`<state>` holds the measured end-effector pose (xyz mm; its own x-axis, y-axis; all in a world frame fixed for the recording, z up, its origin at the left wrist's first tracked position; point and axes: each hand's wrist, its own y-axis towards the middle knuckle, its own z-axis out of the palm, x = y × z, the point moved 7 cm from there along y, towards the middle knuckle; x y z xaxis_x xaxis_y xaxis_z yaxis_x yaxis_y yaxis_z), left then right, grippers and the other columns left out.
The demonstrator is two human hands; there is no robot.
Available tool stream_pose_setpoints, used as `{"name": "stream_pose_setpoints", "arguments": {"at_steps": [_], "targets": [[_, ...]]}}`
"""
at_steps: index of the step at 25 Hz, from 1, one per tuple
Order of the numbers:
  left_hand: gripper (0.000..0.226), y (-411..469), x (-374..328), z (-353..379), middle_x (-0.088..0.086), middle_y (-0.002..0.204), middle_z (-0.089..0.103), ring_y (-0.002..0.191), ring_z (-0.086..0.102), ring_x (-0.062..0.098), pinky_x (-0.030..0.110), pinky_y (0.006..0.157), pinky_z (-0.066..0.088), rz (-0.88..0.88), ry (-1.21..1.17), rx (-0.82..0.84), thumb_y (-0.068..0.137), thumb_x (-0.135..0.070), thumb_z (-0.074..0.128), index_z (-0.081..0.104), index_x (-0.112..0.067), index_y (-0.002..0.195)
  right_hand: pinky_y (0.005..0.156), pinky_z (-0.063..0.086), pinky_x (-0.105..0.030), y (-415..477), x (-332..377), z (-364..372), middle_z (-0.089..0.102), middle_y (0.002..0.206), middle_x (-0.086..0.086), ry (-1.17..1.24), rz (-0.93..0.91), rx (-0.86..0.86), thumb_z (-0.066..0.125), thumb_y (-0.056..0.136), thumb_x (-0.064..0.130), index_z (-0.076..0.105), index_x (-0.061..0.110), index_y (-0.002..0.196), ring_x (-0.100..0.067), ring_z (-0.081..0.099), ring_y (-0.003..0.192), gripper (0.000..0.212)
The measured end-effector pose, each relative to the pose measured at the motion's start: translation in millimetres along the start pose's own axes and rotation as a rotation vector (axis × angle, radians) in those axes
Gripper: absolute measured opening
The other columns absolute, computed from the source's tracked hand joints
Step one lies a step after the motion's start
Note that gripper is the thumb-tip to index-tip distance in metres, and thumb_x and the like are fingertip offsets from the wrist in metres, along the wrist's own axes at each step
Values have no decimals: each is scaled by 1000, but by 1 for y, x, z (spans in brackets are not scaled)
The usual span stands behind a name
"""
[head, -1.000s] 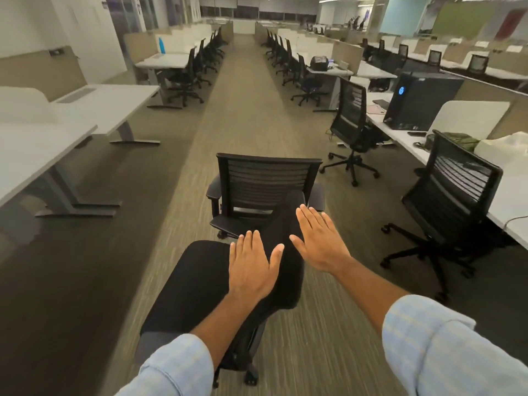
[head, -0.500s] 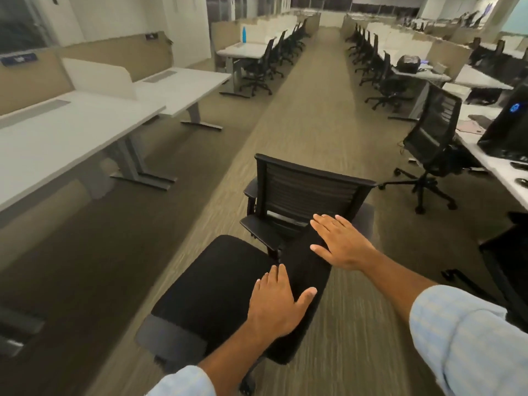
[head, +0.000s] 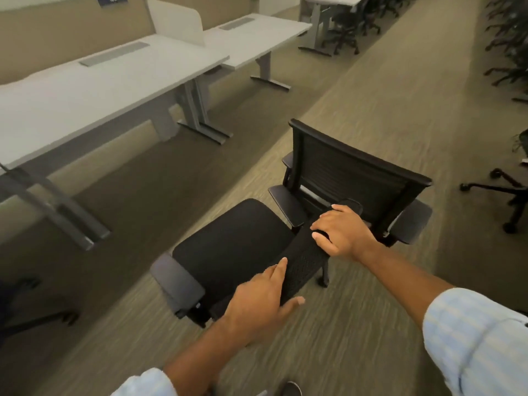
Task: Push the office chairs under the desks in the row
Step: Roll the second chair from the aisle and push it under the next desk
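Note:
A black office chair (head: 231,247) stands in the aisle just below me, its seat facing the white desks (head: 94,90) on the left. My left hand (head: 257,304) grips the near end of its mesh backrest top. My right hand (head: 340,232) is wrapped over the far end of that same backrest. A second black chair (head: 354,178) with a slatted back stands right behind the first one, touching or nearly touching it.
Grey desk legs (head: 200,115) and feet stick out onto the dark carpet strip under the desks. Another chair's wheeled base (head: 503,192) sits at the right edge. More chairs line both sides farther up the aisle. A dark chair base (head: 25,310) shows at the left edge.
Both hands went from lying flat on the backrest to gripping it. The chair has turned towards the left desks, and my view has swung left and down.

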<state>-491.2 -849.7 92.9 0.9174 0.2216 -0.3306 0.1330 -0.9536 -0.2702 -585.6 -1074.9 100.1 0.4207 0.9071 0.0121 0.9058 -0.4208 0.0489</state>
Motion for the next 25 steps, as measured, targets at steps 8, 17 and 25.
{"name": "stream_pose_setpoints", "arguments": {"at_steps": [8, 17, 25], "targets": [[102, 7, 30, -17, -5, 171, 42, 145, 53, 22, 47, 105, 55, -48, -52, 5, 96, -90, 33, 8, -29, 174, 113, 39, -46, 31, 10, -1, 80, 96, 4, 37, -11, -82, 37, 97, 55, 83, 25, 103, -20, 74, 99, 55], [112, 13, 95, -43, -4, 116, 75, 101, 74, 24, 42, 73, 59, -329, 219, -270, 83, -102, -2, 54, -28, 145, 110, 42, -48, 106, 29, 2, 79, 90, 5, 28, -46, -140, 35, 98, 54, 83, 25, 98, -20, 73, 92, 56], [96, 48, 192, -94, 2, 91, 73, 83, 71, 30, 42, 67, 54, -363, 242, -323, 88, -99, 4, 60, -23, 103, 108, 44, -48, 211, 54, 10, 77, 83, 6, 63, -57, -200, 34, 99, 52, 81, 25, 88, -19, 70, 84, 55]]}}
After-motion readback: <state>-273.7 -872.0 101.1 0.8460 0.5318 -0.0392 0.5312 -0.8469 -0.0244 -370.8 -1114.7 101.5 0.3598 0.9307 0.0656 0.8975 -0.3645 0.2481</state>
